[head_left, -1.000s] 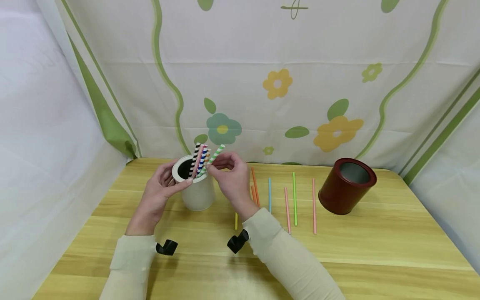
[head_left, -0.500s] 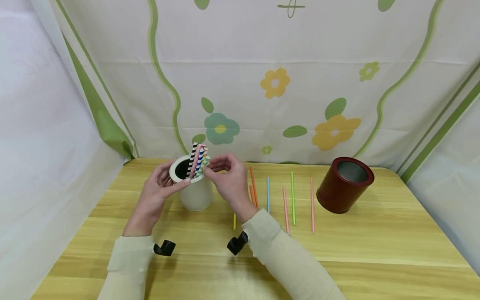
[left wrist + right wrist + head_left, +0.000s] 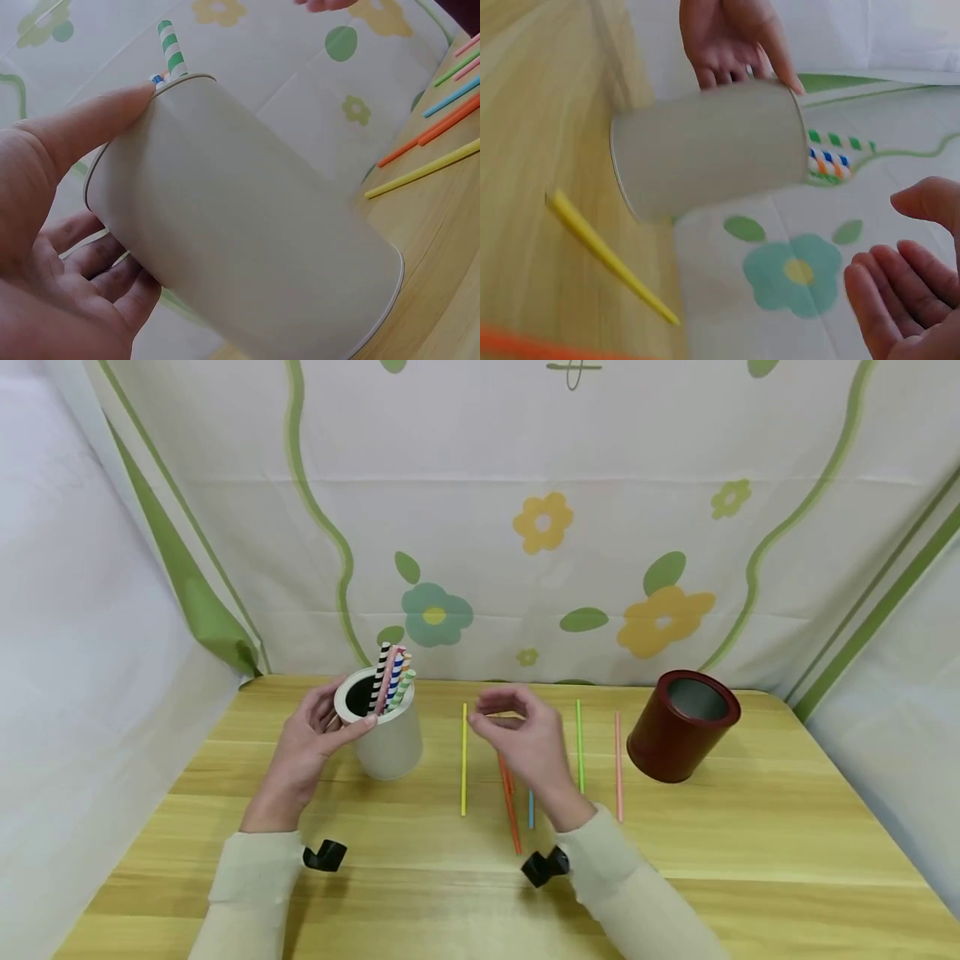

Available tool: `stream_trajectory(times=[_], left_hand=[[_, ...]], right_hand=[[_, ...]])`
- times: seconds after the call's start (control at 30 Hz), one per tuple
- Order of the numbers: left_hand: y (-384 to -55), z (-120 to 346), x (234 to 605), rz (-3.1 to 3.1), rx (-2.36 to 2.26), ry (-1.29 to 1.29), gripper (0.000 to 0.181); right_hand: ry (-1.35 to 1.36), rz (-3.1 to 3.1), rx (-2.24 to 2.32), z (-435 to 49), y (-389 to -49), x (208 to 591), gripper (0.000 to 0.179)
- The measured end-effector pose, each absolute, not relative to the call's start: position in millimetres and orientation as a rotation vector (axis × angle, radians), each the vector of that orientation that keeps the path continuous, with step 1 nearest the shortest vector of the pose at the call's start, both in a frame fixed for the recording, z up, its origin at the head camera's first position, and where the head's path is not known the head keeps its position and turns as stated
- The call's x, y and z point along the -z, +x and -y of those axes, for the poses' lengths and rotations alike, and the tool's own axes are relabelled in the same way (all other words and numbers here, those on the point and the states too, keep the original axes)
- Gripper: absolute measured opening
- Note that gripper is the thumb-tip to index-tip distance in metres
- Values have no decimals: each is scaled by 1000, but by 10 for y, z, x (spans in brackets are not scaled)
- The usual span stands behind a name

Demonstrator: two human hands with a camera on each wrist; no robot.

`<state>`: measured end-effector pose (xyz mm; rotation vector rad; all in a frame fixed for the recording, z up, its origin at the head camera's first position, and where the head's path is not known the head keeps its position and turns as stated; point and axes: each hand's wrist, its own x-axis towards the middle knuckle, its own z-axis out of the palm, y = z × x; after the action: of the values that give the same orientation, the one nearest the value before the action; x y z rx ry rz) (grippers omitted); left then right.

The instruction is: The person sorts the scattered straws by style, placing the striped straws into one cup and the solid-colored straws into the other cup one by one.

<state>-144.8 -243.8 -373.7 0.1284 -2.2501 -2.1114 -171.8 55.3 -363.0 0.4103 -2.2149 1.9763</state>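
Observation:
A white can (image 3: 390,747) stands upright on the left of the table, with several striped paper straws (image 3: 388,681) leaning against its right inner rim. My left hand (image 3: 303,739) grips the can: the thumb lies over the rim and the other fingers go around the left side. In the left wrist view a green-striped straw (image 3: 172,49) pokes up past the rim. My right hand (image 3: 523,735) hovers over the loose straws in the middle, holding nothing. Thumb and fingertips stand apart in the right wrist view, where the curved fingers (image 3: 881,289) show.
Plain straws lie on the table: a yellow one (image 3: 464,760), orange ones (image 3: 512,814), a blue one (image 3: 532,810), a green one (image 3: 580,743) and a pink one (image 3: 618,768). A dark red can (image 3: 675,739) stands at the right. Behind hangs a flowered curtain (image 3: 480,527).
The green-striped straw has dropped lower into the white can. My right hand has let go of it and moved right, above the plain straws. My left hand stays on the can.

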Motion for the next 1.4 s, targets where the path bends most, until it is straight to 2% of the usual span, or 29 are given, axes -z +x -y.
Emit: stream_trajectory(times=[0.23, 0.37, 0.5, 0.6, 0.7, 0.9, 1.03, 1.17, 1.3, 1.4], left_hand=[[-1427, 2442, 3717, 2240, 2106, 136, 86], [-1434, 2422, 3713, 2239, 2100, 133, 87], [-1429, 2404, 3700, 2247, 2082, 145, 86], [-1424, 2400, 3679, 2279, 2044, 147, 86], [-1419, 2402, 3657, 2314, 1998, 139, 88], [-1357, 2380, 3594, 2291, 1805, 84, 93], [-1283, 2303, 3467, 2076, 1590, -39, 71], [-1216, 2082, 3379, 1986, 1532, -320, 47], [-1153, 1693, 3427, 2166, 1544, -527, 43], [-1158, 1381, 3562, 2363, 1556, -473, 45]], right_hand=[[438, 2185, -1426, -1429, -1666, 3517, 38], [254, 2114, -1149, -2071, -1749, 3429, 51], [51, 2345, -1012, -2651, -1786, 3412, 83], [38, 2554, -935, -2933, -1803, 3471, 110], [59, 2688, -910, -3056, -1830, 3546, 125], [57, 2784, -944, -3118, -1842, 3623, 121], [24, 2809, -971, -3155, -1845, 3625, 118], [-11, 2813, -996, -3191, -1864, 3617, 118], [-27, 2822, -1042, -3198, -1870, 3631, 118], [-33, 2816, -1067, -3190, -1862, 3653, 118]])
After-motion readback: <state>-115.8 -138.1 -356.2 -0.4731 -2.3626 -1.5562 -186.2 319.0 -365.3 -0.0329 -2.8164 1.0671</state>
